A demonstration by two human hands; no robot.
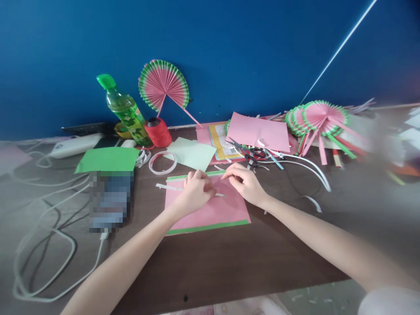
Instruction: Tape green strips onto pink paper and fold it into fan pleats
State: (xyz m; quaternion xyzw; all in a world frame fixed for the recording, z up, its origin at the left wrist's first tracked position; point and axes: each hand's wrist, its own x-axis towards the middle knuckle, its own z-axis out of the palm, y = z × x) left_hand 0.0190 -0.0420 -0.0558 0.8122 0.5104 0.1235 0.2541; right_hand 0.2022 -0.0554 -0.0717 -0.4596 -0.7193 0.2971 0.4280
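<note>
A pink paper sheet (216, 210) with green strips along its near and far edges lies flat on the dark wooden table (229, 258). My left hand (194, 192) rests on the sheet, fingers curled and pinching a thin white strip (169, 187) that sticks out to the left. My right hand (244, 181) is beside it, fingers bent and pinched at the sheet's far edge near the same strip. Black-handled scissors (253, 156) lie just beyond my right hand.
A tape ring (162, 162), red thread spool (158, 131), green bottle (126, 111), green paper (108, 159), and pale paper (192, 154) lie behind. Pink-green paper fans (164, 85) (320, 118) stand at the wall. A phone (110, 201) and white cables (49, 245) fill the left.
</note>
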